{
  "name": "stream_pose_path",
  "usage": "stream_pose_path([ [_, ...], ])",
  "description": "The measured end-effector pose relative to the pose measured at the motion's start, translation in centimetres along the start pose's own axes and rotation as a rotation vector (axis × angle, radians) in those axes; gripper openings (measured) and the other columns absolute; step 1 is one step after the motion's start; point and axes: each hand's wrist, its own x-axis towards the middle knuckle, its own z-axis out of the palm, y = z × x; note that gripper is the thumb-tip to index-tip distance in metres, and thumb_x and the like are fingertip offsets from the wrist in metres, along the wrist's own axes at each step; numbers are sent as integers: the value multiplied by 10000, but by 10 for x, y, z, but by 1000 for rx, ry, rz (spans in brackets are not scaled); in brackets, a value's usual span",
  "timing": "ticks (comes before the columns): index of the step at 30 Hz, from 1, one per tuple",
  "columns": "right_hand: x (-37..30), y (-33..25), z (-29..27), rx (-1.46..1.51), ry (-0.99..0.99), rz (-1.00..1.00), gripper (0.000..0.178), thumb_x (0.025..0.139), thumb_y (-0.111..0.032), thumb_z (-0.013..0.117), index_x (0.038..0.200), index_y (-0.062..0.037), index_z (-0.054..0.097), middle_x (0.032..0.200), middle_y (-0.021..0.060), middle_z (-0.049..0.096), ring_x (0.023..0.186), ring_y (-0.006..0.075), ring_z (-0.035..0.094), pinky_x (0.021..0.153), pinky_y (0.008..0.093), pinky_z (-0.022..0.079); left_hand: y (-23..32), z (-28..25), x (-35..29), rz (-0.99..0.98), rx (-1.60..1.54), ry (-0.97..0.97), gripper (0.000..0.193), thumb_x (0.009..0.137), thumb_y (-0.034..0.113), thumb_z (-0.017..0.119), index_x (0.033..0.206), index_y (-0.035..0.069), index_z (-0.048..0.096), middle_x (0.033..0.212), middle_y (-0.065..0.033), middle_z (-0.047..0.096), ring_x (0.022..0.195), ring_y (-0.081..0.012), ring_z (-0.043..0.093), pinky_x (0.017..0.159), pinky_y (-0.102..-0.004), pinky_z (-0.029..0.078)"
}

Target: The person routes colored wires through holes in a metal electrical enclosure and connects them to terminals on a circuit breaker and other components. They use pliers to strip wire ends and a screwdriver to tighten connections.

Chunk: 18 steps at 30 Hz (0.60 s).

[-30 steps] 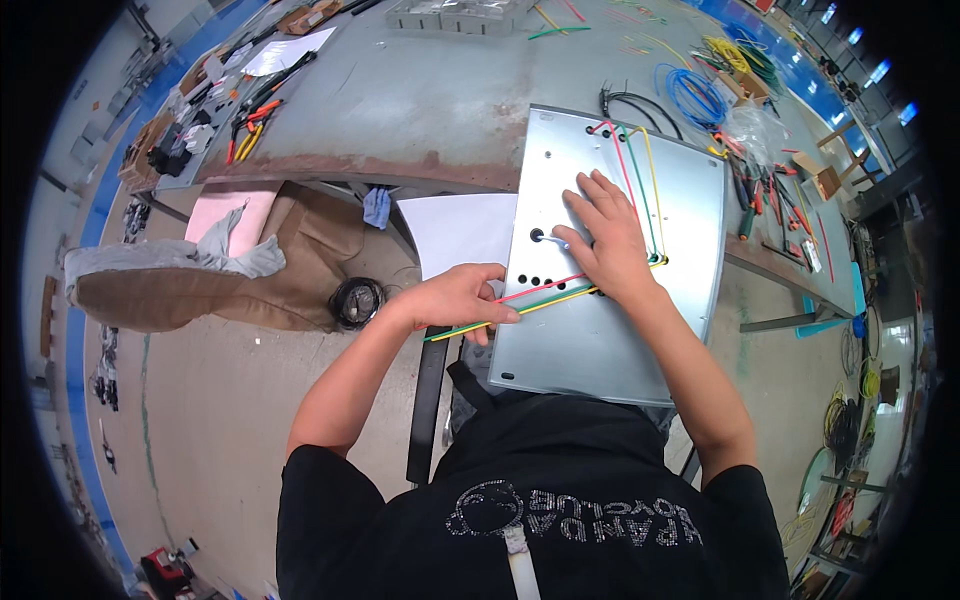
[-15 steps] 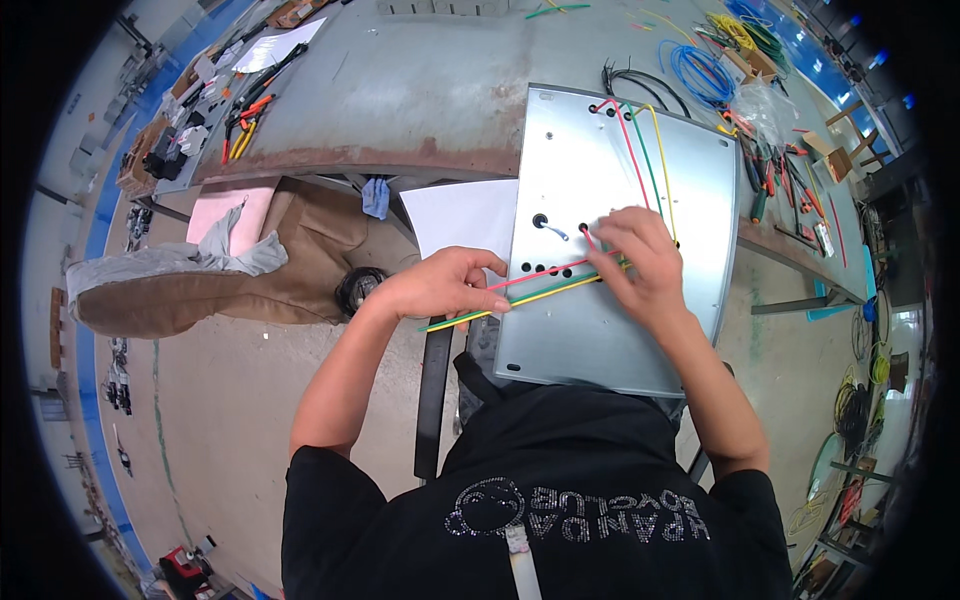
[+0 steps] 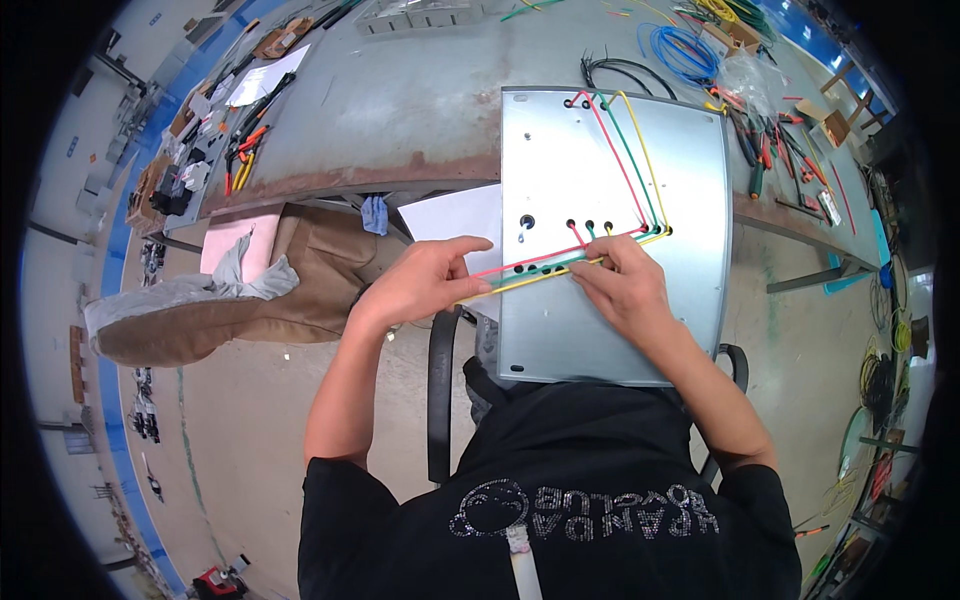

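Both hands [image 3: 415,280] [image 3: 630,288] hold coloured wires [image 3: 535,273] between them, across the metal panel [image 3: 560,328].

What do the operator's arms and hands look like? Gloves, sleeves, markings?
No gloves visible on the left hand or right hand; forearms bare, no watch seen. Short black sleeves on a black top with sparkly lettering and a round cartoon motif.

Smooth, softly glossy metal panel [image 3: 560,180]
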Motion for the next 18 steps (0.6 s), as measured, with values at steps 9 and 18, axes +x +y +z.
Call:
stream_pose_path([
  [9,-2,1,6,-78,-19,2,163,775,-4,806,920,-67,767,988,65,601,898,242,620,729,383,521,21,46,-8,485,568,719,481,812,213,899,1210,10,719,1023,-137,712,891,-360,677,780,-467,550],
  [18,2,2,9,-76,28,-24,111,772,-28,799,831,-64,713,968,66,587,894,244,617,716,393,524,22,107,15,606,478,712,201,842,66,819,1025,43,740,978,-71,687,879,-259,675,724,-380,558],
])
